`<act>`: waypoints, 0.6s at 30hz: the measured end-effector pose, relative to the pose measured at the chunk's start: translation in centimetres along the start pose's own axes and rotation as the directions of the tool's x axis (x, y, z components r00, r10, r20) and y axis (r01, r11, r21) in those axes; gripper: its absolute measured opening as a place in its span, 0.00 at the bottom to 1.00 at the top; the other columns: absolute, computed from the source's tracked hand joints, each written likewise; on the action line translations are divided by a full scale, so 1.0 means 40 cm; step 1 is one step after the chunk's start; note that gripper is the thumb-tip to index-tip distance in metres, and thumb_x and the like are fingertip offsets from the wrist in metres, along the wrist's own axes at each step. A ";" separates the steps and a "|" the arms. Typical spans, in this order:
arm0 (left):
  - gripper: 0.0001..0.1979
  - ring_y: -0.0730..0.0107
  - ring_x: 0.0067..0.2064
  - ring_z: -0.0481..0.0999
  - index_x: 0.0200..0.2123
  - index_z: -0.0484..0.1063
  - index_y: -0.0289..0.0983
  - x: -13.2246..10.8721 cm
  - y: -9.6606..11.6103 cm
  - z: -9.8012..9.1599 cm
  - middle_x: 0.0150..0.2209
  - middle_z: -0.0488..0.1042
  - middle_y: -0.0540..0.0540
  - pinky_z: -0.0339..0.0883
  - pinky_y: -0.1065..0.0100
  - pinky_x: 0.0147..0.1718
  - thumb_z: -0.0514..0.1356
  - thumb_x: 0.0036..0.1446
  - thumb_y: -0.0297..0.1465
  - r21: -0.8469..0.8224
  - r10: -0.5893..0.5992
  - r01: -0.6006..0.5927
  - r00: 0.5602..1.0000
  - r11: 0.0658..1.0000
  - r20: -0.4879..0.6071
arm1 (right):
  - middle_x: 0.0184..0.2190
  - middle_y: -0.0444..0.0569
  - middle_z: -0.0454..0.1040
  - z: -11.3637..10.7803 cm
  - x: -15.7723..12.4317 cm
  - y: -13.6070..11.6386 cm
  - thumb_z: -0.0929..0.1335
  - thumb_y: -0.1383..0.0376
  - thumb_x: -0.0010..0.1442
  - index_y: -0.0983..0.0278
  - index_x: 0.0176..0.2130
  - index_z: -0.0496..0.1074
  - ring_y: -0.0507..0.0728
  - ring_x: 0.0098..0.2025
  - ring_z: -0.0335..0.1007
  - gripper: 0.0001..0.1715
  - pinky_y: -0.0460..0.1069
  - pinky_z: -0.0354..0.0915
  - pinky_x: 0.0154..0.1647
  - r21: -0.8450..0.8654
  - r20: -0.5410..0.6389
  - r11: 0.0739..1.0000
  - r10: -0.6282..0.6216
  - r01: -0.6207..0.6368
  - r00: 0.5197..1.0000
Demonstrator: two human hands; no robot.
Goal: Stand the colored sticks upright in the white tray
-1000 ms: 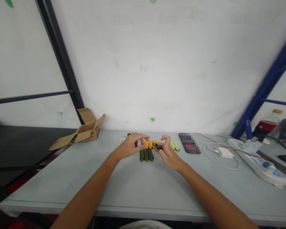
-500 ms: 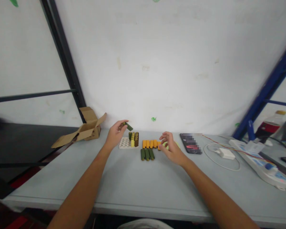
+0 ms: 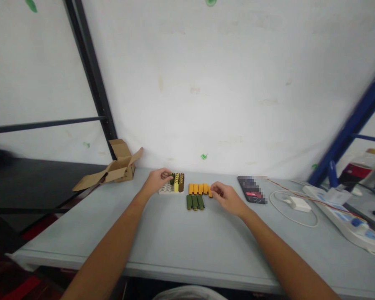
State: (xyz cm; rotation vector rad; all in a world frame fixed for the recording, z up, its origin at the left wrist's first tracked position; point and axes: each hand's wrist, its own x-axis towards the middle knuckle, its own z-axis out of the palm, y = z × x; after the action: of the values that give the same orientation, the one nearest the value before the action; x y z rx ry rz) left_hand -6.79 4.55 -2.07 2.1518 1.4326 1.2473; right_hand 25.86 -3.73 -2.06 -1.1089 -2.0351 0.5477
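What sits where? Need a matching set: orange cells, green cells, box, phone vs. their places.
Things:
1. orange cells
2. green cells
3. box
4. phone

Places:
A. right of the right hand
B. left of the left hand, flaps open
C. front row, lying flat, between the hands
D. row at the right hand's fingertips

Pairs: 1-D, 2-C, 3-B, 4-A

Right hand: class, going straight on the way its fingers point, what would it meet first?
Probably the row of orange cells: the right hand points left at its nearest end, seemingly touching.
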 end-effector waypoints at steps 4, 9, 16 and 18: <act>0.14 0.64 0.32 0.78 0.36 0.77 0.35 0.000 0.005 0.007 0.30 0.80 0.45 0.72 0.63 0.36 0.65 0.49 0.39 -0.004 -0.006 0.006 1.000 1.000 0.028 | 0.25 0.43 0.70 0.011 -0.002 0.002 0.64 0.64 0.62 0.65 0.34 0.70 0.50 0.27 0.62 0.08 0.46 0.57 0.29 -0.036 0.033 0.999 0.000 0.001 0.999; 0.13 0.64 0.32 0.78 0.36 0.77 0.35 -0.002 0.012 0.015 0.32 0.81 0.44 0.72 0.63 0.36 0.64 0.50 0.37 -0.011 -0.013 0.013 0.999 1.000 0.030 | 0.25 0.42 0.69 0.026 -0.004 0.008 0.63 0.66 0.62 0.65 0.34 0.70 0.50 0.26 0.61 0.07 0.45 0.56 0.28 -0.040 0.060 0.999 -0.030 0.033 0.998; 0.12 0.66 0.30 0.76 0.34 0.77 0.35 -0.005 0.020 0.012 0.29 0.79 0.47 0.69 0.67 0.31 0.64 0.49 0.37 0.031 -0.017 0.016 0.999 0.999 0.034 | 0.28 0.43 0.72 0.037 -0.008 0.001 0.64 0.72 0.58 0.64 0.44 0.70 0.50 0.27 0.64 0.13 0.46 0.60 0.32 -0.078 0.077 0.993 -0.083 0.089 0.994; 0.12 0.67 0.28 0.75 0.34 0.77 0.35 -0.005 0.019 0.010 0.26 0.78 0.48 0.67 0.68 0.29 0.64 0.48 0.37 0.051 -0.024 0.022 0.999 0.998 0.036 | 0.30 0.45 0.73 0.039 -0.009 -0.002 0.64 0.73 0.57 0.65 0.42 0.71 0.51 0.29 0.66 0.13 0.46 0.62 0.35 -0.115 0.084 0.986 -0.111 0.120 0.990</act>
State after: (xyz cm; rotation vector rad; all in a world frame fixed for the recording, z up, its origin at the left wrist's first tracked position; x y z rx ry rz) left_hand -6.02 4.10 -1.94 2.1725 1.4850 1.1695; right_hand 24.73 -4.11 -3.14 -1.0453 -2.2085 0.4202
